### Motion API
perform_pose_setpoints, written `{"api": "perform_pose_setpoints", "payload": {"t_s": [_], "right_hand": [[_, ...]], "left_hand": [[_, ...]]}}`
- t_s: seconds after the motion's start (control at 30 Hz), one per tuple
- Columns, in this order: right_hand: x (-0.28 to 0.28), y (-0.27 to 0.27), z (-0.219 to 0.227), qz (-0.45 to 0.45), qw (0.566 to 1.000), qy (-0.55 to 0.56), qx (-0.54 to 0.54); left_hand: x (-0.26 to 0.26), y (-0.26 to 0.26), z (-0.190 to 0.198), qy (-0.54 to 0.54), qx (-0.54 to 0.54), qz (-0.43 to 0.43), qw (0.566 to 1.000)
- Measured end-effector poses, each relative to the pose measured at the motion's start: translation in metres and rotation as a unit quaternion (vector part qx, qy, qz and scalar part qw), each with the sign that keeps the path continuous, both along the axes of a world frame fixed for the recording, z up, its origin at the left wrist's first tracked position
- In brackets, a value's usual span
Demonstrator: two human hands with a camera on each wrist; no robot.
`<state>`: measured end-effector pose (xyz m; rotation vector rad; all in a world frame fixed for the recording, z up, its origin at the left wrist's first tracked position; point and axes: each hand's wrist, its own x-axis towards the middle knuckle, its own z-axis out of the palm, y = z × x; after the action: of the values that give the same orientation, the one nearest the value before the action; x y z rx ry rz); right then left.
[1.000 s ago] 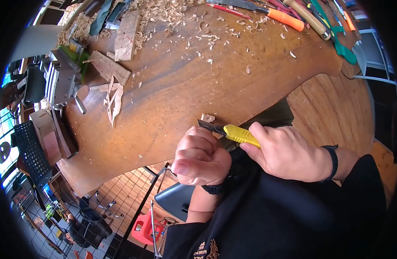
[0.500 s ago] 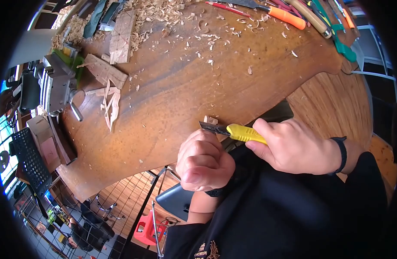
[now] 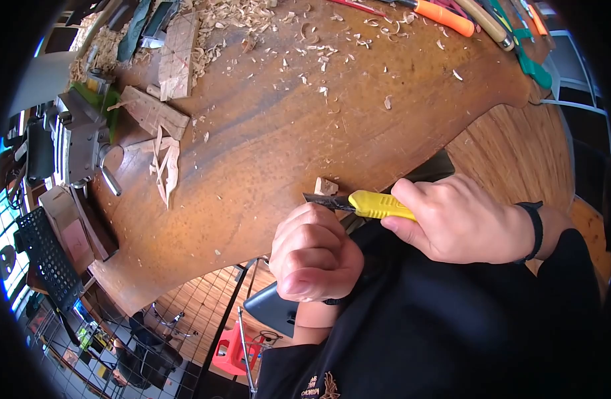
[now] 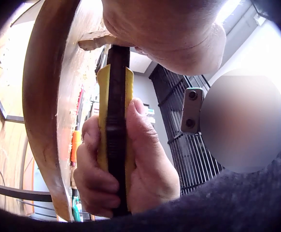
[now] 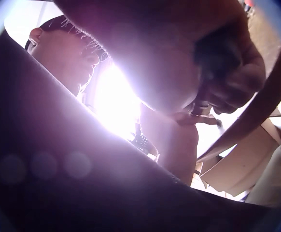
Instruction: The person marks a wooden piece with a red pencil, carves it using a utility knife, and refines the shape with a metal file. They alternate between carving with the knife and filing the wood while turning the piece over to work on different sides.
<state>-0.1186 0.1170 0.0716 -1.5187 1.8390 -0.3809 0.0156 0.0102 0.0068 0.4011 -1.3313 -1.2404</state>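
Note:
In the head view my right hand (image 3: 461, 219) grips a yellow utility knife (image 3: 384, 205) with its dark blade out. The blade (image 3: 328, 200) points left and lies across a small wooden piece (image 3: 326, 186), just above the knuckles of my left hand (image 3: 316, 253). My left fingers are curled round that wooden piece, hiding most of it; only its end sticks out. From the left wrist the knife (image 4: 117, 121) stands upright in my right fingers, its blade end meeting the wooden piece (image 4: 94, 40) under my left hand.
Both hands work at the near edge of the brown wooden table (image 3: 265, 153). Wood shavings (image 3: 225, 40) are scattered at the back. A vise (image 3: 83, 143) and wooden offcuts (image 3: 152, 113) stand left; an orange-handled tool (image 3: 445, 18) and other tools lie at back right.
The head view has shifted a little, so the table things sit further left. The knife has moved slightly right, and more of the wooden piece shows above the blade. Both grips stay the same.

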Motion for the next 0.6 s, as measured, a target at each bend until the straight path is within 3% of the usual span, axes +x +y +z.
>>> {"api": "perform_pose_setpoints", "payload": {"t_s": [0.6], "right_hand": [[0.015, -0.002, -0.006, -0.015, 0.996, 0.075, -0.034]], "left_hand": [[0.011, -0.001, -0.001, -0.012, 0.004, -0.035, 0.999]]}}
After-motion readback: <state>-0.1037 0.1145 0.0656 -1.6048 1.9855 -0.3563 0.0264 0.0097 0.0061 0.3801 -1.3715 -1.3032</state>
